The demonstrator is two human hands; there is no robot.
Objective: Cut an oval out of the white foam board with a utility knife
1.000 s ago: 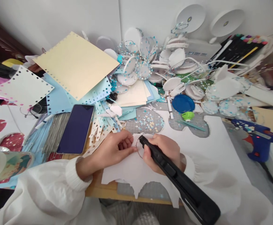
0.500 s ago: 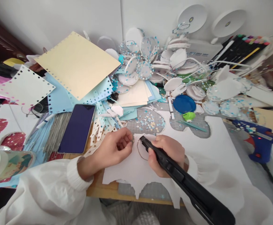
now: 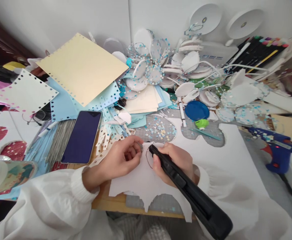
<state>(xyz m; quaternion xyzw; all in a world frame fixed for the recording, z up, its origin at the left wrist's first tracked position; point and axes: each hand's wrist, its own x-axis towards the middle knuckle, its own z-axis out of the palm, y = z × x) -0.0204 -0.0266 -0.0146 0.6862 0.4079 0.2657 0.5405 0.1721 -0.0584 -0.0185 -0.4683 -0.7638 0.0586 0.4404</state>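
Observation:
My right hand (image 3: 174, 163) is closed around a long black cutter (image 3: 186, 181), its narrow tip pointing up and left onto a white sheet (image 3: 133, 185) with scalloped cut edges. At that tip, a thin brownish curved line (image 3: 149, 160) shows on the sheet, partly hidden by the hand. Just left of the tip rests my left hand (image 3: 122, 155), with loosely curled fingers and a gap between thumb and forefinger. Its fingertips are beside the curved line; I see nothing held in them.
A phone (image 3: 82, 137) lies left, below punched cream paper (image 3: 84, 66). Star confetti (image 3: 159, 128), a blue lid (image 3: 197, 110) and a green punch (image 3: 202, 124) sit behind the sheet. On the right is a blue glue gun (image 3: 277, 146). White discs (image 3: 140, 68) crowd the back.
My right hand and the cutter have shifted slightly left, and the cutter's rear end has swung left. My left hand has barely moved.

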